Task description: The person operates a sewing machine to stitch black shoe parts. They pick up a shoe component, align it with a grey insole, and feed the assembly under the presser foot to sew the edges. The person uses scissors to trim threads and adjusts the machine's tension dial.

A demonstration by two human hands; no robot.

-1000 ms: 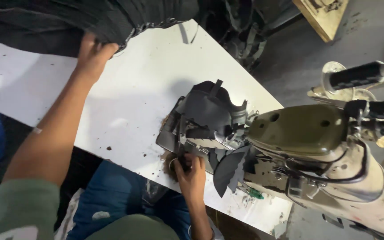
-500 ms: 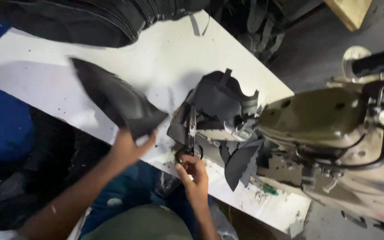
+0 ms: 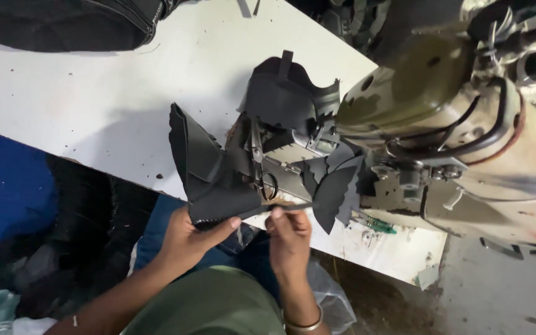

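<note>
We see the left hand [image 3: 192, 239] gripping the lower edge of a black leather piece [image 3: 209, 177], which stands up over the near edge of the white surface [image 3: 94, 105]. The right hand [image 3: 288, 232] pinches a thin black strip [image 3: 280, 209] beside it. Scissors [image 3: 260, 162] lie just behind, near the sewing machine [image 3: 466, 136].

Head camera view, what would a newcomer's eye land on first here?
First the big olive and cream sewing machine filling the right side of the white table. Next, near the table's front edge, the left hand grips a black leather piece while the right hand pinches a thin black strip beside it. Small scissors lie just behind, by the machine.
</note>
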